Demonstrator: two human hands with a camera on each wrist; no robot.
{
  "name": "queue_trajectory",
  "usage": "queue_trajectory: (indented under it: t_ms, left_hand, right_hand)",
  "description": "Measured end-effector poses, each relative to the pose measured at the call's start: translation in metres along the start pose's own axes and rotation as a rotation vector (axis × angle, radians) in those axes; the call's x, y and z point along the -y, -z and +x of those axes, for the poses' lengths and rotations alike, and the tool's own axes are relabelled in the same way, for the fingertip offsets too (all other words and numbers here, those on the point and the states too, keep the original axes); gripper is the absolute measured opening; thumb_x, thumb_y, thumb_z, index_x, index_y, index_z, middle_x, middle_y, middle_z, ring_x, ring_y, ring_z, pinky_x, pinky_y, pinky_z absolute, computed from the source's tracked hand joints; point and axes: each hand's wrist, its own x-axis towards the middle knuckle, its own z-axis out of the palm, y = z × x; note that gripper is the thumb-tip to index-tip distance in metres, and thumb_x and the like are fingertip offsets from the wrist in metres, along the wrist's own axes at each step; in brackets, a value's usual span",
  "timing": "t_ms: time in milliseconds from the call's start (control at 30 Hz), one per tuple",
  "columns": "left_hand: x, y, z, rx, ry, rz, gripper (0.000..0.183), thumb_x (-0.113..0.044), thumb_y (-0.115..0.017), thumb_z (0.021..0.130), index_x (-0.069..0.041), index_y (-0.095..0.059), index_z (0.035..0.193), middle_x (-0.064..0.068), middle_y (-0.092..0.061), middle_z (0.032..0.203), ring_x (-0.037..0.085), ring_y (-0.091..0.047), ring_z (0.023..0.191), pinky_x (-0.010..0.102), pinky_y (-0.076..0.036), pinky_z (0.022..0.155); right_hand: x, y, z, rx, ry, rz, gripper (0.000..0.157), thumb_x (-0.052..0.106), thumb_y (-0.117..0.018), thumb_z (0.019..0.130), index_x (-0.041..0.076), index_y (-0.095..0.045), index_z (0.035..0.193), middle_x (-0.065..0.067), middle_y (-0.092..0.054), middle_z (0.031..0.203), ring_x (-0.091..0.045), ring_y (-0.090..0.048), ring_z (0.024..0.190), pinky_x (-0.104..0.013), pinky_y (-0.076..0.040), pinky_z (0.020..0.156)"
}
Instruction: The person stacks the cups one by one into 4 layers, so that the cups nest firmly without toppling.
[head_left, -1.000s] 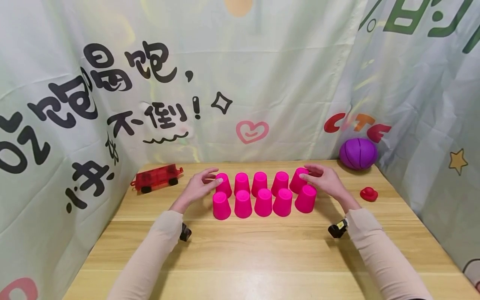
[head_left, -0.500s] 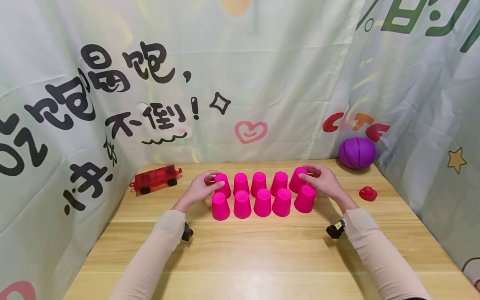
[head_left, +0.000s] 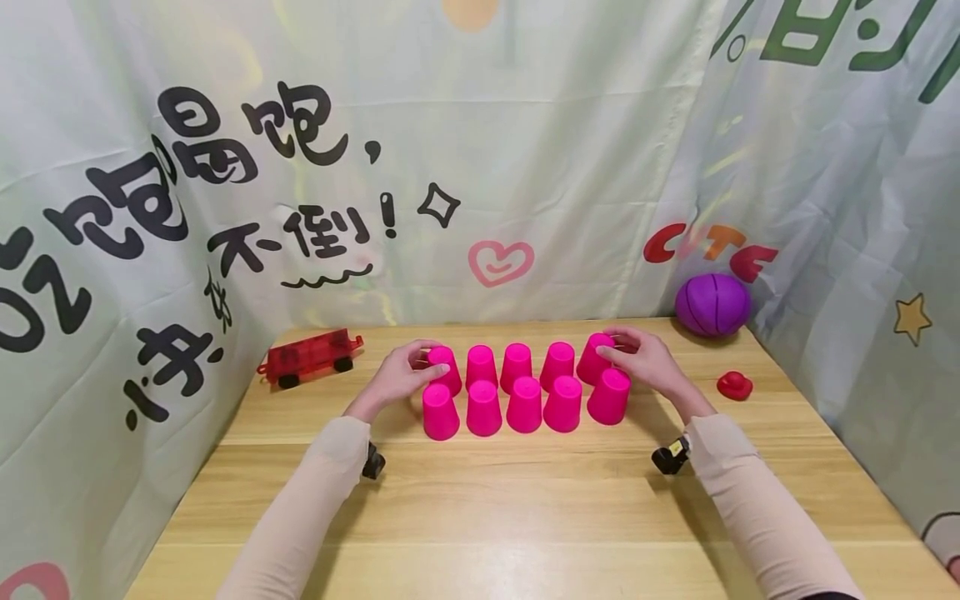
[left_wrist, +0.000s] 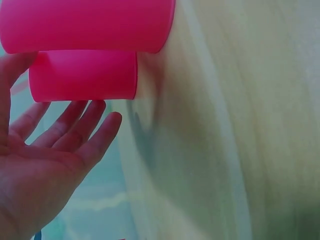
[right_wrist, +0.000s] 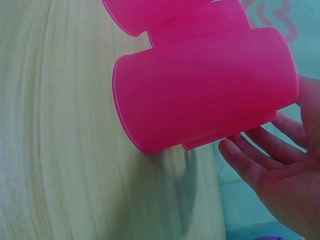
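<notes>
Fingers (left_wrist: 101, 138) curve round the two outermost rear pink cups (head_left: 591, 363).

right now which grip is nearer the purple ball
Right. The right grip is at the back row's right-end pink cup, in front and left of the purple ball; the left grip is at that row's left-end pink cup, farther off.

Pale cloth walls (head_left: 570, 158) — black characters (head_left: 326, 158), pink heart (head_left: 500, 269) — behind and beside a wooden table (head_left: 495, 508)
</notes>
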Motion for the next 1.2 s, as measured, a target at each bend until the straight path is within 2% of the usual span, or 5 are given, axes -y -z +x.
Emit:
queue_trajectory:
  t_ms: [167,300,633,933,1200]
  left_hand:
    - [-0.004,0.005,0.005,-0.029,0.005,0.012,0.052,-0.028,-0.079,0.096,-0.009,-0.062,0.142,0.018,-0.074,0.124,0.033,-0.069,0.115,0.036,-0.060,0.088]
    - [-0.012,0.010,0.009,-0.042,-0.007,0.028,0.052,-0.029,-0.078,0.096,-0.008,-0.063,0.141,0.018,-0.073,0.125,0.034,-0.069,0.115,0.038,-0.061,0.087]
    - [-0.034,0.019,0.027,-0.065,-0.040,0.065,0.052,-0.031,-0.078,0.096,-0.011,-0.062,0.142,0.017,-0.070,0.130,0.037,-0.067,0.119,0.047,-0.061,0.097]
    - [-0.053,0.021,0.050,-0.083,-0.059,0.088,0.052,-0.032,-0.078,0.096,-0.010,-0.064,0.141,0.019,-0.071,0.128,0.036,-0.068,0.116,0.047,-0.061,0.095]
    - [-0.059,0.015,0.066,-0.063,-0.054,0.069,0.055,-0.030,-0.078,0.096,-0.010,-0.063,0.144,0.017,-0.071,0.122,0.033,-0.065,0.113,0.038,-0.060,0.088]
  right_hand:
    - [0.003,0.000,0.000,0.013,-0.001,-0.014,0.057,0.030,-0.071,0.102,-0.004,-0.056,0.146,-0.030,-0.062,0.143,-0.046,-0.061,0.133,-0.052,-0.051,0.112]
    - [0.005,0.001,0.000,0.026,-0.018,-0.006,0.059,0.030,-0.070,0.102,-0.005,-0.054,0.147,-0.031,-0.060,0.144,-0.047,-0.059,0.134,-0.058,-0.048,0.114]
    - [0.004,0.002,0.002,0.045,-0.018,-0.022,0.058,0.031,-0.070,0.103,-0.005,-0.054,0.146,-0.031,-0.061,0.142,-0.046,-0.061,0.132,-0.054,-0.053,0.110]
    - [0.003,0.003,0.004,0.043,-0.022,-0.021,0.055,0.027,-0.070,0.102,-0.006,-0.055,0.143,-0.032,-0.062,0.140,-0.045,-0.062,0.129,-0.015,-0.051,0.087]
    - [0.005,0.002,0.004,0.042,-0.004,-0.029,0.055,0.025,-0.071,0.101,-0.009,-0.056,0.142,-0.033,-0.063,0.138,-0.046,-0.064,0.127,-0.019,-0.054,0.088]
